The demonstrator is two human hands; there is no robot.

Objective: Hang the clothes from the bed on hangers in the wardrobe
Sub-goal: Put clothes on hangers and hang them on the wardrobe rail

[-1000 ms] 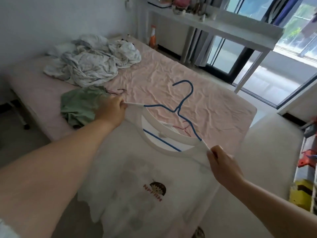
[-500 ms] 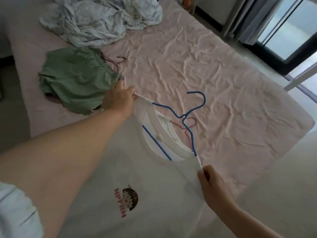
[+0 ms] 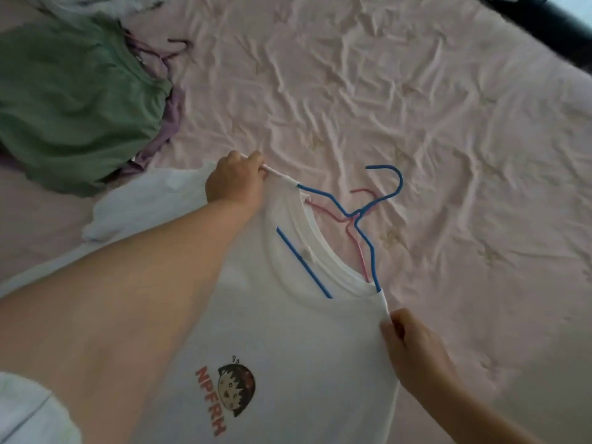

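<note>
White T-shirt (image 3: 288,331) lies spread front-up on the bed (image 3: 416,107), near edge, with a red "NPFRH" print and cartoon face low on the chest. Blue wire hanger (image 3: 368,213) sits inside the shirt: its hook and neck stick out through the collar, its lower bar shows as a blue line inside the neck opening. A pink hanger (image 3: 347,224) lies just under the blue one, partly hidden by the collar.

Left hand (image 3: 235,184), fingers curled, pinches the shirt's shoulder seam over the hanger's end. Right hand (image 3: 413,350) grips the opposite shoulder the same way, fabric pulled taut between the two.

Green garment (image 3: 73,100) lies crumpled on the bed up and to the left, well apart from the shirt, with a purple garment (image 3: 171,120) poking out from beneath it. Pink bedsheet is heavily wrinkled.
</note>
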